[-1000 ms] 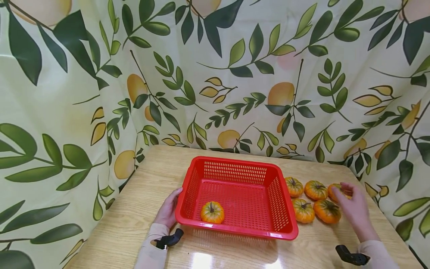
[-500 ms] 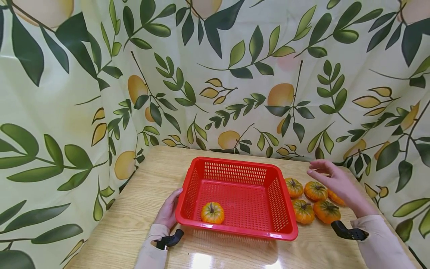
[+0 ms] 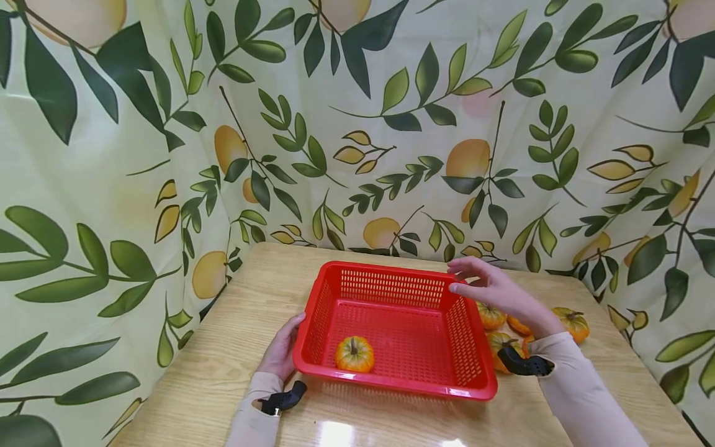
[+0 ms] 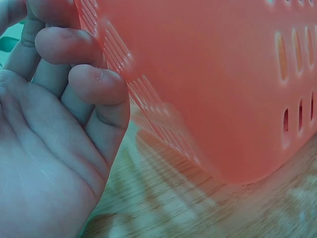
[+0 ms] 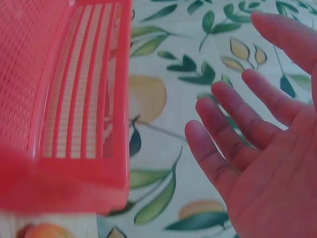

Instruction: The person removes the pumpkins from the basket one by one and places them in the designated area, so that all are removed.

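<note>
A red plastic basket (image 3: 391, 388) with slotted walls stands on the table. One small orange pumpkin (image 3: 354, 354) lies inside it, near the front left. My left hand (image 3: 280, 347) grips the basket's left rim; in the left wrist view its curled fingers (image 4: 99, 85) lie against the basket's wall. Over the basket's back right corner is my right hand (image 3: 491, 288), fingers spread and holding nothing. In the right wrist view the palm faces the camera, apart from the basket's rim (image 5: 121, 99).
Several small pumpkins (image 3: 501, 352) sit right of the basket, partly hidden by my right forearm. One pumpkin (image 3: 572, 324) shows farther right. The wooden table (image 3: 268, 279) meets a leaf-printed cloth (image 3: 391, 186) at the back and sides. Each wrist wears a black mount (image 3: 525, 363).
My right hand has moved left, from the rightmost pumpkin across the group to the basket's back right corner. The left hand, the basket and the pumpkin inside stay put.
</note>
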Demonstrator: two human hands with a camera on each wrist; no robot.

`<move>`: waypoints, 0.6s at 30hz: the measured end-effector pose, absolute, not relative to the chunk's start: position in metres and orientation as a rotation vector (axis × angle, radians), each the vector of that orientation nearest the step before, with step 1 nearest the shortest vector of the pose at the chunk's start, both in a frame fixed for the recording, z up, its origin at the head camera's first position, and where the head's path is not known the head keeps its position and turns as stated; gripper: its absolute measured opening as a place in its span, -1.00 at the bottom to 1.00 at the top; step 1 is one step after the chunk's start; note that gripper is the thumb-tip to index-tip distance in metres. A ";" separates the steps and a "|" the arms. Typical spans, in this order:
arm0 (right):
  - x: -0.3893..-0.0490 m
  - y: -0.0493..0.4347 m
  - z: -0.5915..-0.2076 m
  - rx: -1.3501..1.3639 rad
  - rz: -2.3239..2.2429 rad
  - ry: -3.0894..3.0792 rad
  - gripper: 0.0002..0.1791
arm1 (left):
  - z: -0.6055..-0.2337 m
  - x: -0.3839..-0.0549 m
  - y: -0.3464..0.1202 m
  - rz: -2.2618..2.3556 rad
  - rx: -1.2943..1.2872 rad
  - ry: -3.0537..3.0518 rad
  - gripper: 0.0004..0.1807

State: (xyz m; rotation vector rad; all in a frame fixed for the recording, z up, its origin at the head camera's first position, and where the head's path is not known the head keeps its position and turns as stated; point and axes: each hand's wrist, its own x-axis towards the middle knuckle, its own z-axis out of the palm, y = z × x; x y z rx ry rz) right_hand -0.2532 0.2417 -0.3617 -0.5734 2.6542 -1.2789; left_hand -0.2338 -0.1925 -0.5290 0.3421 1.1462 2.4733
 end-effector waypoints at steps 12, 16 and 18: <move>-0.268 0.190 -0.354 -0.743 -1.231 2.581 -0.42 | -0.530 -0.236 -0.191 2.495 0.349 1.166 -0.64; -0.270 0.178 -0.356 -0.812 -1.202 2.578 -0.41 | -0.532 -0.236 -0.192 2.492 0.350 1.181 -0.65; -0.272 0.171 -0.358 -0.830 -1.186 2.580 -0.41 | -0.533 -0.235 -0.193 2.491 0.346 1.185 -0.66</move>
